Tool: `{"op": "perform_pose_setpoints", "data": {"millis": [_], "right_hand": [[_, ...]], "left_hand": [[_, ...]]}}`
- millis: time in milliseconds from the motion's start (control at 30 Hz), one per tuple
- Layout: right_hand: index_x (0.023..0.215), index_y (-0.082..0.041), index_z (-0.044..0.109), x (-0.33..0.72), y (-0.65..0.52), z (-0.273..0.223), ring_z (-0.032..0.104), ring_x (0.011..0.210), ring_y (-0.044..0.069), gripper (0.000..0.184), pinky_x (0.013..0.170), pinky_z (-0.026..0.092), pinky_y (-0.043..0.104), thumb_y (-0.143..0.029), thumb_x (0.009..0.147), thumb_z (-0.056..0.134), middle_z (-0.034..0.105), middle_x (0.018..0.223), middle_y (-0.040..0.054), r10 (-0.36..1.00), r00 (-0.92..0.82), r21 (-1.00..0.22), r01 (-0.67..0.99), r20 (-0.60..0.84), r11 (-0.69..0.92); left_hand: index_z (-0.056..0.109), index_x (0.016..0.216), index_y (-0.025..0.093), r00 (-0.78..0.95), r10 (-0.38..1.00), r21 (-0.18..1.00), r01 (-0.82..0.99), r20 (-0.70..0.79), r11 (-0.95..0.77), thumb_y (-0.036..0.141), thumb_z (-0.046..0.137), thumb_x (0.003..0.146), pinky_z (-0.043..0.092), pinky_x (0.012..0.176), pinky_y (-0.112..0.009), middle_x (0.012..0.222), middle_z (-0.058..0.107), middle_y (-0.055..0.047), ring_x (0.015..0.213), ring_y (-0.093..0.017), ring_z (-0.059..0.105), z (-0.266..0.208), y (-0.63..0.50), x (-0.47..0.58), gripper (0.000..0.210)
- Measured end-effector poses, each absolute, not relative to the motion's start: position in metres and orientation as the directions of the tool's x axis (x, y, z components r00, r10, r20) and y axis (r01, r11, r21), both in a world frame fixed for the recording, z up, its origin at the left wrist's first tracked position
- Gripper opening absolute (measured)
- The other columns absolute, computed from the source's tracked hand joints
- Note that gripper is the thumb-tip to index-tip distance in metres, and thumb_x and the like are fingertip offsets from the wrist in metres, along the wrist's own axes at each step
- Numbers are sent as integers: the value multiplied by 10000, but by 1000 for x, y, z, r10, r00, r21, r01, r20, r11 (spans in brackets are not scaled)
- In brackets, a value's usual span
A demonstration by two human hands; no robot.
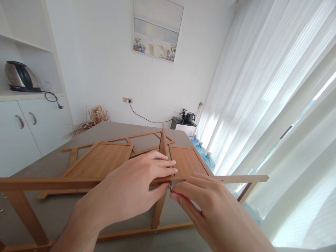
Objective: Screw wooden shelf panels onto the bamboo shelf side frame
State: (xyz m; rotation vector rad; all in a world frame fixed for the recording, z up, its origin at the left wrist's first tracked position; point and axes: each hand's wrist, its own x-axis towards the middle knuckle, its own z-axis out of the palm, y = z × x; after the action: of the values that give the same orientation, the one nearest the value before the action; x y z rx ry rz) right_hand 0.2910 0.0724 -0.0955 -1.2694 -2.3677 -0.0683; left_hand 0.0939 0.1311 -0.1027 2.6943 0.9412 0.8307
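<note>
A wooden frame (237, 179) stands upright in front of me, its top rail running across the view. My left hand (131, 180) is closed over that rail near the middle, with the fingers on top and the thumb below, where an upright wooden panel (163, 140) meets it. Just right of the thumb, my right hand (203, 196) pinches a thin bent metal rod that looks like a hex key (170, 187). The rod's tip is against the near face of the rail. Most of the rod is hidden by my fingers.
Behind the frame, a large grey-brown table (112, 127) bears a slatted wooden panel (102, 159), a second panel (186, 159) and a thin wooden frame (143, 136). Water bottles (207, 159) stand right of it by the white curtain (236, 87). A kettle (22, 77) sits on the left shelf.
</note>
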Motion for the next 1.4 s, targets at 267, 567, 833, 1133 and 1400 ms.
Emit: {"op": "perform_pose_setpoints", "data": {"millis": [267,567,833,1133,1400], "right_hand": [[716,-228,552,289,70,-100,613,678,156,243,567,400,261,-197,954,519,630,702,-5,749,-458,-71,830,479,553],[761,-228,489,291,73,-106,577,569,144,232,499,331,266,-180,976,419,619,691,-16,825,-500,-110,834,262,540],[753,-237,480,293,68,-104,584,570,142,239,523,333,272,-185,979,419,618,680,-34,850,-478,-161,842,221,515],[739,-222,511,294,67,-96,533,523,111,209,472,286,245,-180,944,513,600,648,-44,821,-539,-172,805,189,568],[776,-221,552,293,67,-90,592,740,132,217,622,373,232,-180,979,486,630,798,-31,860,-466,-211,837,209,505]], "left_hand": [[711,1120,356,640,614,332,517,463,-789,266,546,909,508,1019,-329,1261,656,49,1255,-189,532,-102,130,95,283],[684,1177,360,630,619,306,542,468,-783,267,545,902,510,1017,-332,1313,622,55,1245,-195,541,-105,131,92,321],[684,1183,363,647,613,312,529,454,-789,278,555,894,504,1023,-324,1322,616,51,1240,-197,547,-104,132,92,327],[680,1200,350,642,614,305,535,460,-788,288,556,897,494,1034,-321,1331,611,40,1230,-198,555,-105,132,91,334],[665,1207,378,645,608,300,532,462,-792,287,554,901,499,1024,-330,1331,608,60,1231,-193,554,-106,133,91,338]]}}
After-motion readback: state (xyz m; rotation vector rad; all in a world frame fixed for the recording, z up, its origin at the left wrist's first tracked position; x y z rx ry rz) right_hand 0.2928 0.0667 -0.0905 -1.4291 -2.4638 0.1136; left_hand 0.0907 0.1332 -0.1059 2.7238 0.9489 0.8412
